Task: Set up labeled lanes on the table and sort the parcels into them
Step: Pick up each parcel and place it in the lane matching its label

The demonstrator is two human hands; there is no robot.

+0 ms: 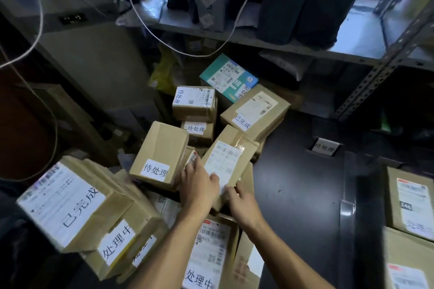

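Dim storage room, seen from above: a dark tabletop (303,195) fills the right side, with a metal shelf (258,37) behind it holding dark bags and a grey box. A white cable (187,51) loops down in front of the shelf. A small white lane label (325,146) stands on the tabletop near its far edge. Cardboard parcels (162,150) lie heaped at the left and centre, many with white stickers printed in Chinese characters; a teal box (229,77) sits at the back of the heap. Two more parcels rest at the right edge (409,204).

Both hands meet on one tilted parcel (229,162) with a white shipping slip, at the centre of the heap. The left hand (199,183) lies on its left side, thumb curled over the top face. The right hand (239,199) grips its near lower corner, fingers curled under the edge.
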